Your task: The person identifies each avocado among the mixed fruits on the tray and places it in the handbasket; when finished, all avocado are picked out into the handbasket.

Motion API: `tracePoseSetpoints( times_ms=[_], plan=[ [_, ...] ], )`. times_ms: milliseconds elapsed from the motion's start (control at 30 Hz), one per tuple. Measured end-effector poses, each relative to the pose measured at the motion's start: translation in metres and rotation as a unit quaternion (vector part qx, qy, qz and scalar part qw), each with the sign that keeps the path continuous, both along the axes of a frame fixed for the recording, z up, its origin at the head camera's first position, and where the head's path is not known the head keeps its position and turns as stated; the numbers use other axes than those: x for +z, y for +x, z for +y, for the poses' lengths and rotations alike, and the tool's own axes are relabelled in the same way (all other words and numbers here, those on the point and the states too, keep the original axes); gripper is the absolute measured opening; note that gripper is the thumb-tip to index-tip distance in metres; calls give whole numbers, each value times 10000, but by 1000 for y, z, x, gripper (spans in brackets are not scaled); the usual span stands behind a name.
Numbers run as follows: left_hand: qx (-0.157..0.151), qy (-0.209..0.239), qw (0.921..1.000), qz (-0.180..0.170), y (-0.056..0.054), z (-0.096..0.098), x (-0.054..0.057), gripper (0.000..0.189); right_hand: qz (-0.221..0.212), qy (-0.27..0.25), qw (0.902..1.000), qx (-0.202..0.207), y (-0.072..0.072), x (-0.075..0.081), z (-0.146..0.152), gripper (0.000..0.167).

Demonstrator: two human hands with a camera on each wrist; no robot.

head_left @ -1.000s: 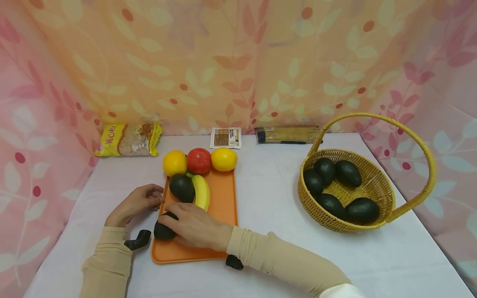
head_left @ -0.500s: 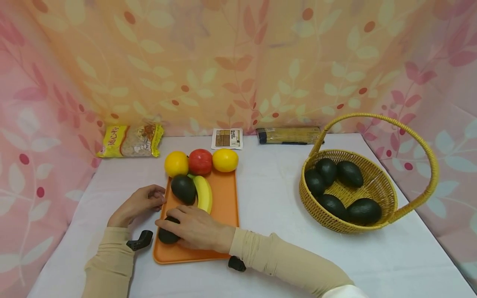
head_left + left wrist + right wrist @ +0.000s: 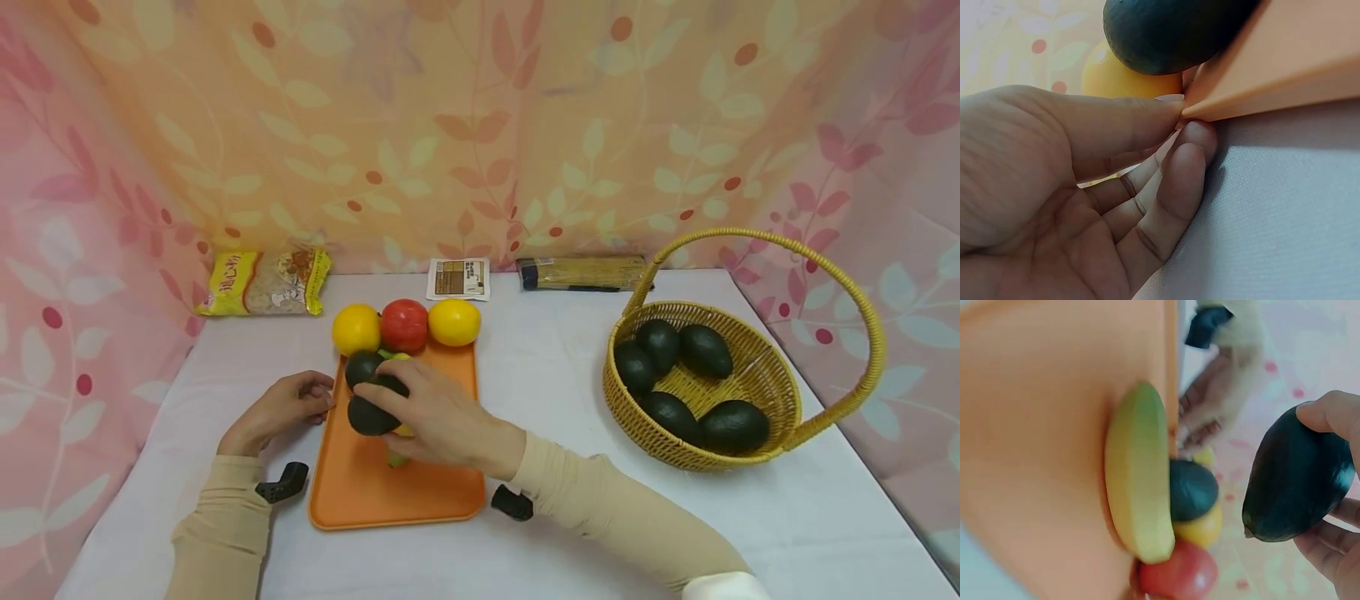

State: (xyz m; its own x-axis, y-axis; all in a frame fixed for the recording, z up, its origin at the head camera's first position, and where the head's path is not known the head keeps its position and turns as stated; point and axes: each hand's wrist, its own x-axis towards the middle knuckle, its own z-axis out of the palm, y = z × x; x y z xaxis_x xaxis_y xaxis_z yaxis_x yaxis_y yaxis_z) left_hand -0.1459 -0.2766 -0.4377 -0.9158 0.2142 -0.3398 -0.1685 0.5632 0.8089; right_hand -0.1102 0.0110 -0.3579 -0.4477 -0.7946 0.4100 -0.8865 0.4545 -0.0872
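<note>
**Dark avocado [image 3: 371, 416] gripped by the right hand [image 3: 447, 421] above the orange tray [image 3: 397, 504]**

Standing here, I see the printed curtain [image 3: 480, 125] first, pink and orange with leaves, hanging beyond both hands. The desk [image 3: 547, 375], covered in white cloth, spreads beneath them. Well to the right of the right hand sits the wicker basket [image 3: 622, 417], its tall handle arching up and five avocados [image 3: 733, 427] lying inside.

The orange tray is directly below the right hand and just right of the left hand [image 3: 279, 410]. That left hand pinches the tray's left edge, thumb on the rim and fingers underneath.

Well ahead of the left hand lies a yellow food bag [image 3: 264, 283]. A long noodle packet [image 3: 585, 272] lies far ahead and to the right of the right hand.

The banana [image 3: 1139, 481] rests on the tray, partly hidden under the right hand. That hand curls its thumb and fingers round the dark avocado, clear of the tray. Another avocado [image 3: 362, 367] lies just beyond it, right of the left hand. Ahead of both hands, at the tray's far end, a round yellow fruit [image 3: 356, 331], a red fruit [image 3: 405, 325] and a lemon [image 3: 454, 322] stand in a row. Farther beyond lies a small flat sachet [image 3: 458, 279].
</note>
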Motion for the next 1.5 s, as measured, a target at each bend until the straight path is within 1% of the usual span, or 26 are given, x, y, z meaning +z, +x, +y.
tracePoseSetpoints(
  times_ms=[133,200,300,467,600,833,967,1100,1233,1300,1333,1433,1500],
  plan=[
    [18,1,10000,-46,0,0,0,41,226,-440,9986,-187,-8,5,27,55],
    [19,-55,10000,-47,0,0,0,41,339,-549,9973,-351,-11,7,42,56],
    [0,-144,9999,-21,-2,0,0,41,292,-654,9955,-618,-15,11,68,58],
    [8,-176,9998,11,-3,0,0,41,176,-739,9896,-1219,-17,20,113,62],
    [53,-206,9998,3,-2,0,0,42,263,-831,9796,-1810,-18,28,149,64],
    [50,-169,9998,103,2,-1,3,40,219,-873,9550,-2825,-21,39,213,65],
    [41,-214,9997,121,2,-1,4,40,119,-861,9363,-3402,-22,45,248,64],
    [0,-196,9997,112,2,0,3,42,-268,-694,9125,-4023,-21,48,282,62],
    [-49,-96,9998,157,1,0,2,43,-892,-369,8826,-4600,-19,46,310,65],
    [-48,-52,9999,155,1,0,1,43,-1087,-189,8676,-4848,-18,45,321,67],
    [-24,-33,9999,137,1,-1,1,43,-1114,-101,8625,-4936,-17,44,326,67],
    [-25,4,9999,116,0,-2,1,42,-976,38,8592,-5022,-16,40,337,64],
    [22,15,10000,69,0,-2,0,41,-821,166,8627,-4987,-16,37,342,62]
  ],
)
